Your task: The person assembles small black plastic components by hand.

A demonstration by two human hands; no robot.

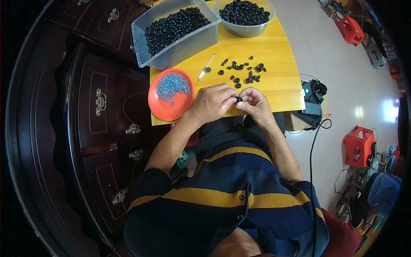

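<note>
Your left hand [212,103] and right hand [254,103] meet at the table's near edge, fingertips of both pinched on one small black ring [239,99]: assembly step, I judge. Beyond lie the orange plate [159,103] of small metal springs [171,85], loose rings [244,73], then stocked bins [175,32]. Next needs steady alignment.

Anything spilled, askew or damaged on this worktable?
Nothing stands out. Loose black rings lie scattered on the yellow table, a working pile rather than a spill. Both hands, left hand and right hand, hold one ring. The orange plate overhangs the table edge slightly.
</note>
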